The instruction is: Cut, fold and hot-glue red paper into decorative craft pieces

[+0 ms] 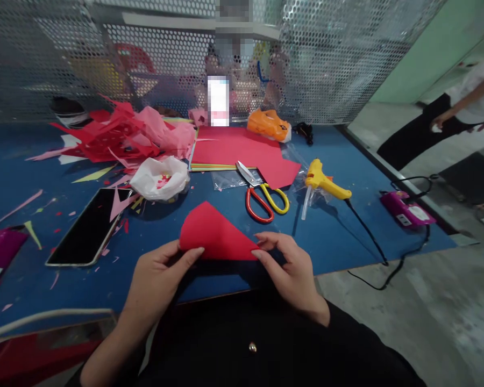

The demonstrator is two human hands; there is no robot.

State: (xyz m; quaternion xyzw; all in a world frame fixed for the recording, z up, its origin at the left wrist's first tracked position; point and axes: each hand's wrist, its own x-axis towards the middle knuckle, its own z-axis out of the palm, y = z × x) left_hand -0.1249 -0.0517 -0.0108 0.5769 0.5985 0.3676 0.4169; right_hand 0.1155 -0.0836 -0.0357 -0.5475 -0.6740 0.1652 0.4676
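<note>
A red paper piece (pixel 215 234), folded or rolled toward a cone shape, is held between both hands over the near edge of the blue table. My left hand (pixel 157 274) pinches its wider, rounded end, thumb on the near face. At the narrow pointed end, my right hand (pixel 288 269) grips the tip between thumb and fingers. Just beyond lie scissors (pixel 254 185) with one red and one yellow handle, blades slightly apart. A stack of red paper sheets (pixel 234 145) is behind them, with a loose red piece (pixel 280 172) at its corner.
Left are a phone (pixel 91 228), a white bag of scraps (pixel 160 177), a heap of red and pink offcuts (pixel 121 131) and a purple packet (pixel 2 255). Right are a yellow glue gun (pixel 326 183), an orange packet (pixel 268 126) and a purple power strip (pixel 407 209). A person (pixel 460 107) stands beyond.
</note>
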